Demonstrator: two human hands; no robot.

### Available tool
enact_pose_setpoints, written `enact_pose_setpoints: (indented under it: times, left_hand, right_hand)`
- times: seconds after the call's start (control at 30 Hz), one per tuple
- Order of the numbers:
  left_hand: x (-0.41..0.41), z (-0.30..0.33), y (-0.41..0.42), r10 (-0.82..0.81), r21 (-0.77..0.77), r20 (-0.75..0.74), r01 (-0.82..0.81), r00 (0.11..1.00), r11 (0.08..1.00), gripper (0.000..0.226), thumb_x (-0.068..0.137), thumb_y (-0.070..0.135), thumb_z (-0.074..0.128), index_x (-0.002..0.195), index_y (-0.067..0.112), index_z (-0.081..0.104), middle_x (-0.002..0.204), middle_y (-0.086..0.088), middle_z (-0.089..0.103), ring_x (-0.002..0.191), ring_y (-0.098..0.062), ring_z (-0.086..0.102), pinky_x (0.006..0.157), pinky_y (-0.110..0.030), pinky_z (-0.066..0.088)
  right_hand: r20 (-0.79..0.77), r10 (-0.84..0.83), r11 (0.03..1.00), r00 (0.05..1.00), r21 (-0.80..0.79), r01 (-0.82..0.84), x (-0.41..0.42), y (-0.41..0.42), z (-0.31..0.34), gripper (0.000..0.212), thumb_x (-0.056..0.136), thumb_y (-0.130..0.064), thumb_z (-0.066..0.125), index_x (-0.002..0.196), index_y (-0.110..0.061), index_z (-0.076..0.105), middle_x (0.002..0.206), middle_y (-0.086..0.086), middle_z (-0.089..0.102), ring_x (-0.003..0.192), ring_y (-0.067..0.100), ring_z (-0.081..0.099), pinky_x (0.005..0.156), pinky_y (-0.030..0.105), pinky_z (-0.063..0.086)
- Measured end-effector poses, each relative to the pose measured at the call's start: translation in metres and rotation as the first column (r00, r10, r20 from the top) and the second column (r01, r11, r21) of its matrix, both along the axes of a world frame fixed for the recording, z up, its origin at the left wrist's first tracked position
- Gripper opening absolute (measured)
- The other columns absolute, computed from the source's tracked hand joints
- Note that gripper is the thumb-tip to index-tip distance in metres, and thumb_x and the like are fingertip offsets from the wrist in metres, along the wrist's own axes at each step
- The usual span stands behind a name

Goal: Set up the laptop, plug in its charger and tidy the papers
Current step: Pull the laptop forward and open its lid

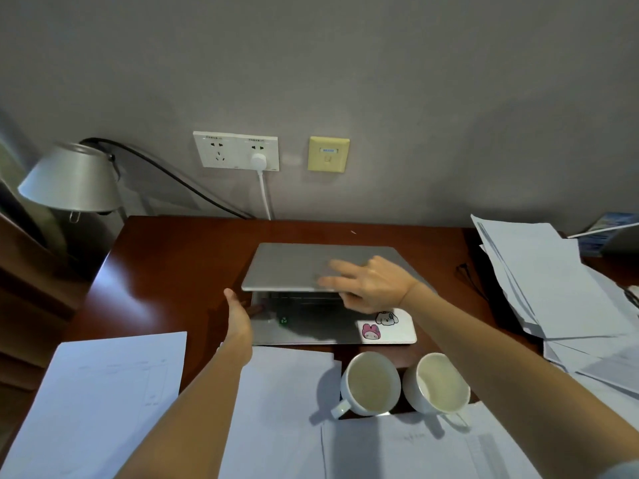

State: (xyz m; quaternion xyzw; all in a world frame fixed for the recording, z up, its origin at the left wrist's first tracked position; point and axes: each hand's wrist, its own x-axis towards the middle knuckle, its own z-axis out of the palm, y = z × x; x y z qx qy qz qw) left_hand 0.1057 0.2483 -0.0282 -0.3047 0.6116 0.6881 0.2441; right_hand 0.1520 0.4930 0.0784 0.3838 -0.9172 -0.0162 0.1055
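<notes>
A silver laptop (290,267) sits mid-desk with its lid raised a little off the base. My right hand (370,285) grips the lid's front edge, fingers on top and thumb underneath. My left hand (238,316) rests against the base's left edge, fingers hidden at the laptop's side. Two cartoon stickers (378,324) mark the palm rest. A white plug (258,161) with a white cable sits in the wall socket (237,150). Loose papers lie at front left (103,392), front centre (283,409) and in a messy pile on the right (553,281).
Two empty white cups (371,383) (439,382) stand just in front of the laptop. A silver desk lamp (72,178) with a black cord stands at the back left. A yellow network socket (327,154) is on the wall. The brown desk (166,271) shows bare wood left of the laptop.
</notes>
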Motion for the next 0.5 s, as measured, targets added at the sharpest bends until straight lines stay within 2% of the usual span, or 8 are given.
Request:
enact_pose_setpoints:
  times: [0.07,0.1,0.17,0.23,0.33,0.43,0.5]
  left_hand:
    - [0.000,0.000,0.004,-0.081,-0.132,-0.028,0.077,0.996,0.988,0.075,0.090,0.067,0.013,0.145,0.018,0.029,0.152,-0.012,0.034,0.140,-0.036,0.028,0.117,-0.053,0.018]
    - [0.000,0.000,0.006,-0.154,-0.240,-0.047,0.138,0.987,0.961,0.067,0.093,0.061,0.021,0.144,0.017,0.029,0.150,-0.012,0.034,0.138,-0.036,0.029,0.116,-0.053,0.020]
    - [0.002,0.000,0.010,-0.323,-0.479,-0.071,0.252,0.944,0.841,0.052,0.092,0.045,0.050,0.134,0.019,0.033,0.138,-0.011,0.043,0.126,-0.033,0.038,0.110,-0.053,0.028]
    - [0.005,0.002,0.016,-0.488,-0.641,-0.027,0.360,0.872,0.678,0.064,0.079,0.040,0.070,0.130,0.020,0.035,0.127,-0.004,0.046,0.120,-0.027,0.038,0.104,-0.049,0.031]
    - [0.011,0.004,0.023,-0.646,-0.784,0.119,0.470,0.754,0.404,0.093,0.062,0.050,0.080,0.134,0.019,0.030,0.131,0.000,0.040,0.122,-0.023,0.035,0.099,-0.047,0.033]
    - [0.010,0.004,0.028,-0.669,-0.819,0.197,0.495,0.716,0.289,0.107,0.054,0.053,0.083,0.136,0.017,0.025,0.134,-0.001,0.036,0.125,-0.023,0.033,0.102,-0.049,0.033]
    - [0.009,0.005,0.032,-0.678,-0.828,0.242,0.511,0.694,0.228,0.110,0.054,0.055,0.083,0.137,0.015,0.022,0.134,-0.003,0.035,0.126,-0.024,0.033,0.103,-0.049,0.033]
  right_hand:
    - [-0.070,0.019,1.000,0.997,-0.013,-0.020,-0.011,0.004,0.009,0.047,0.083,-0.010,0.061,0.124,-0.018,0.041,0.111,0.018,0.068,0.038,0.015,0.052,0.031,0.023,0.042]
    - [-0.106,0.013,1.000,0.994,-0.020,-0.015,-0.016,0.005,0.013,0.045,0.083,-0.007,0.060,0.123,-0.016,0.042,0.112,0.019,0.067,0.042,0.016,0.057,0.031,0.023,0.043]
    - [-0.188,-0.046,0.996,0.981,-0.078,0.032,-0.029,0.009,0.020,0.044,0.080,0.000,0.067,0.120,-0.010,0.052,0.110,0.021,0.068,0.051,0.020,0.064,0.034,0.023,0.047]
    - [-0.250,-0.176,0.975,0.952,-0.175,0.135,-0.041,0.012,0.023,0.040,0.078,0.005,0.070,0.116,-0.006,0.064,0.105,0.018,0.070,0.060,0.023,0.068,0.039,0.028,0.052]
    - [-0.321,-0.368,0.897,0.873,-0.368,0.243,-0.058,0.013,0.026,0.025,0.079,0.006,0.068,0.102,-0.004,0.072,0.091,0.012,0.072,0.071,0.026,0.068,0.046,0.037,0.055]
    - [-0.321,-0.552,0.785,0.770,-0.511,0.350,-0.073,0.008,0.034,0.006,0.082,-0.008,0.072,0.086,-0.006,0.075,0.080,0.008,0.071,0.076,0.029,0.065,0.062,0.041,0.053]
    - [-0.297,-0.667,0.705,0.684,-0.549,0.449,-0.084,0.005,0.038,0.010,0.085,-0.017,0.070,0.083,-0.011,0.077,0.079,0.004,0.072,0.080,0.030,0.063,0.071,0.042,0.048]
